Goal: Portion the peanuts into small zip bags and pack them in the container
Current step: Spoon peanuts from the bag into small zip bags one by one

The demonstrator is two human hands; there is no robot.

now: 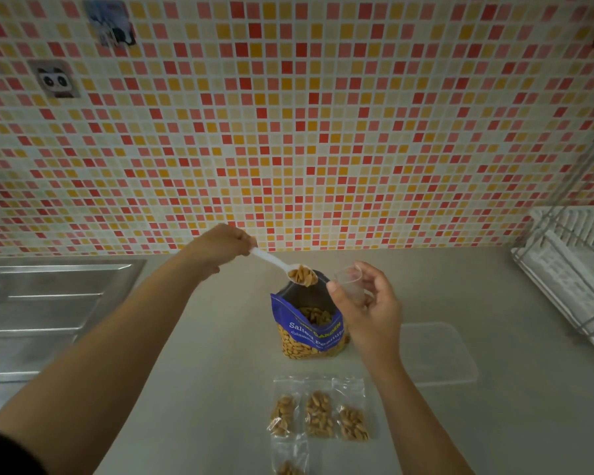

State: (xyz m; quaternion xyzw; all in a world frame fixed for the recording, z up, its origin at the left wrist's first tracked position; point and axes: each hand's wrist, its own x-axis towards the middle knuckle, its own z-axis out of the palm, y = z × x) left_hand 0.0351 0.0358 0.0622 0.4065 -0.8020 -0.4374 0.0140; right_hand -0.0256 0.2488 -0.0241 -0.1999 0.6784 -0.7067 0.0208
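Note:
A blue bag of salted peanuts (309, 329) stands open on the counter. My left hand (222, 246) holds a white plastic spoon (282, 267) heaped with peanuts just above the bag's mouth. My right hand (366, 303) grips a small clear zip bag (348, 279), its mouth held open toward the spoon. Three filled zip bags (319, 414) lie side by side in front of the peanut bag, and a fourth filled zip bag (288, 466) lies below them at the frame's bottom edge. A clear plastic container (439, 354) sits on the counter to the right.
A steel sink with draining board (48, 310) lies at the left. A white dish rack (570, 269) stands at the right edge. A mosaic tiled wall (288, 132) rises behind the counter (186, 389).

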